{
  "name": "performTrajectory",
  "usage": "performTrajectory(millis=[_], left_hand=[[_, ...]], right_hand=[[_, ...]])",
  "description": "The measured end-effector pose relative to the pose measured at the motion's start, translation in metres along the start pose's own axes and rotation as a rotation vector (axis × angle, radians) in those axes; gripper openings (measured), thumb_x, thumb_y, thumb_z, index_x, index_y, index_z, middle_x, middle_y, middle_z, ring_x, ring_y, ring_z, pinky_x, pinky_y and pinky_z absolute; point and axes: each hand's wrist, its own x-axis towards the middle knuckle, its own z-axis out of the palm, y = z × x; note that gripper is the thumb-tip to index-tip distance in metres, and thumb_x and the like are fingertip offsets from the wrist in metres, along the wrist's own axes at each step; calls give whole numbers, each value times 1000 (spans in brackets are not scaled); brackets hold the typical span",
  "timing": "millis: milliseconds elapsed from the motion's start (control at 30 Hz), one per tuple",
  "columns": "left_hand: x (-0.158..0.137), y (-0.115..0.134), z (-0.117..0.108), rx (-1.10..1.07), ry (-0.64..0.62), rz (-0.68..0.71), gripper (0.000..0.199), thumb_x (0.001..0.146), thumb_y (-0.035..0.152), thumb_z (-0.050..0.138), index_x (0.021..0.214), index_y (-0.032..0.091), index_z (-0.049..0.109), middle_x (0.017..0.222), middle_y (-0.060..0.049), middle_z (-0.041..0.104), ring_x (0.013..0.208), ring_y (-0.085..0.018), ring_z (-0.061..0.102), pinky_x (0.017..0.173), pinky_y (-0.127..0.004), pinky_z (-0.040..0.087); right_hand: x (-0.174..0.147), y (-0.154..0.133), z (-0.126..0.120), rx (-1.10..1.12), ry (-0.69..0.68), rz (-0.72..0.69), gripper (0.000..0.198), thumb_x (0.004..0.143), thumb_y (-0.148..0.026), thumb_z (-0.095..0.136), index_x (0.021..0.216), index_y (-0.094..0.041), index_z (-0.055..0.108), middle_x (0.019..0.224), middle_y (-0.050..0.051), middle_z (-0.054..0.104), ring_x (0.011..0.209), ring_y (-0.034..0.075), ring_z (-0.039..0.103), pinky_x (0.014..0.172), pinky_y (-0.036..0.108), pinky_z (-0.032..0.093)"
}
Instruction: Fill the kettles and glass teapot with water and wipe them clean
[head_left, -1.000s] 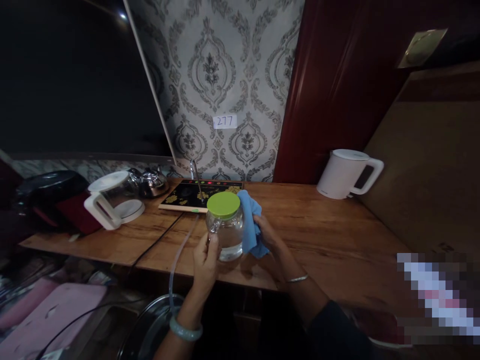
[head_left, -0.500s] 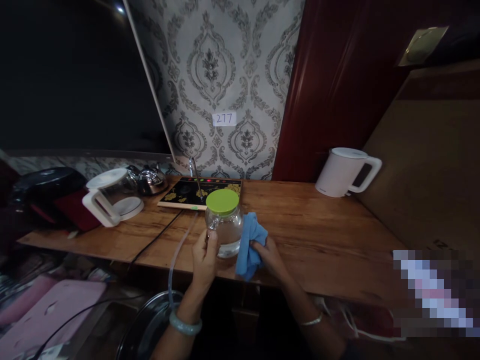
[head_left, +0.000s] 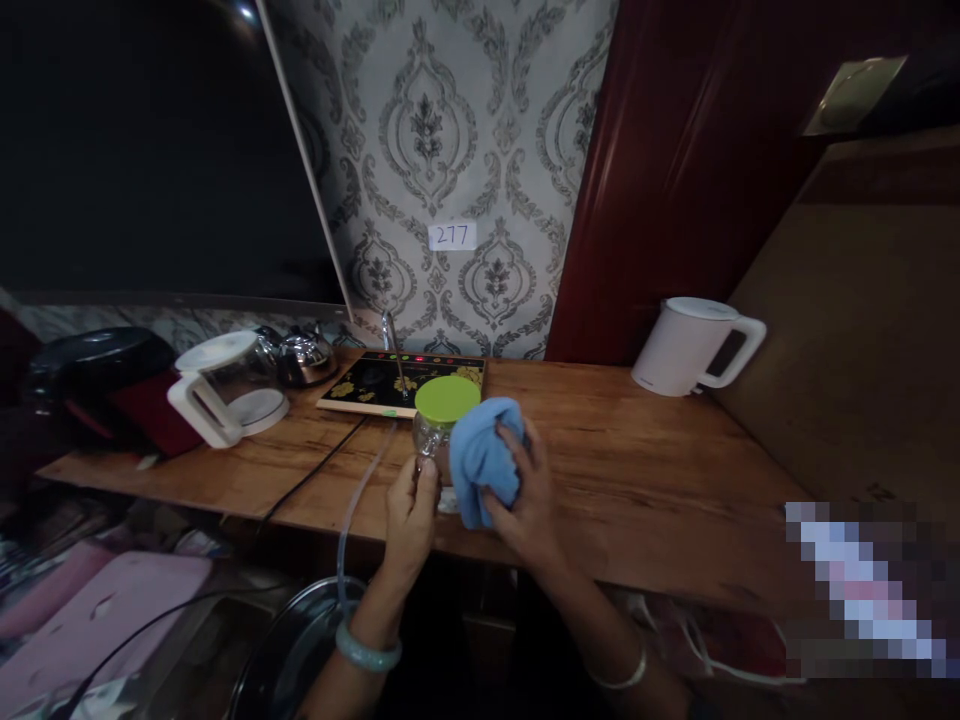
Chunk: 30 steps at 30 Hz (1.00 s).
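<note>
A clear glass jug [head_left: 430, 432] with a lime-green lid [head_left: 448, 399] is in front of me near the table's front edge. My left hand [head_left: 412, 505] is closed around the handle on its left side. Bunched in my right hand [head_left: 531, 500] is a blue cloth [head_left: 480, 465], which lies against the front right of the jug and hides much of its glass. Just behind the jug is a black panel with gold flowers [head_left: 367, 380], with a thin metal spout [head_left: 394, 355] rising from it.
A white electric kettle [head_left: 684, 347] stands at the right. To the left are a glass kettle with white handle [head_left: 202, 408], a shiny metal teapot [head_left: 306, 358] and a black-and-red appliance [head_left: 105, 385]. A clear hose [head_left: 350, 530] and black cable hang over the wooden table's edge [head_left: 637, 550].
My right hand has moved left and slightly up, bringing the blue cloth from the jug's right side across its front. My left hand keeps its grip on the handle.
</note>
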Motion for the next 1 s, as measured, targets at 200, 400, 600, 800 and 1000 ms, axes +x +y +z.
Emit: performTrajectory(millis=[200, 400, 600, 800, 1000], left_hand=[[1, 1, -6, -5, -54, -5, 42, 91, 56, 51, 75, 18, 57, 61, 3, 50, 56, -12, 46, 53, -23, 38], [0, 3, -4, -49, -54, -48, 40, 91, 56, 51, 86, 18, 60, 60, 4, 49, 54, -12, 47, 51, -23, 39], [-3, 1, -10, 15, 84, 32, 31, 92, 47, 54, 101, 19, 61, 78, -1, 62, 69, -15, 60, 67, -27, 49], [-15, 13, -18, 114, 297, 563, 46, 82, 46, 68, 119, 22, 57, 111, -10, 58, 98, -23, 59, 84, -36, 52], [-58, 41, 1, 129, -149, 479, 80, 76, 48, 74, 146, 29, 41, 139, -19, 51, 124, -38, 57, 96, -55, 53]], right_hand=[[-29, 20, -2, -215, -222, -115, 73, 69, -8, 60, 138, -32, 55, 157, 8, 36, 137, 36, 44, 108, 56, 42], [-54, 58, -23, -157, -196, 62, 75, 62, -10, 60, 136, -26, 57, 145, 12, 49, 130, 35, 52, 104, 53, 48], [-34, 50, -38, -57, 71, 134, 64, 73, -21, 61, 136, -26, 55, 143, 11, 53, 131, 35, 52, 105, 55, 46], [-41, 1, -38, 60, 50, 88, 67, 78, -27, 65, 142, -29, 46, 140, 11, 56, 126, 36, 57, 102, 56, 50], [-61, -40, -21, 155, -147, -70, 88, 80, -33, 70, 155, -31, 24, 155, 13, 41, 138, 38, 46, 104, 55, 49]])
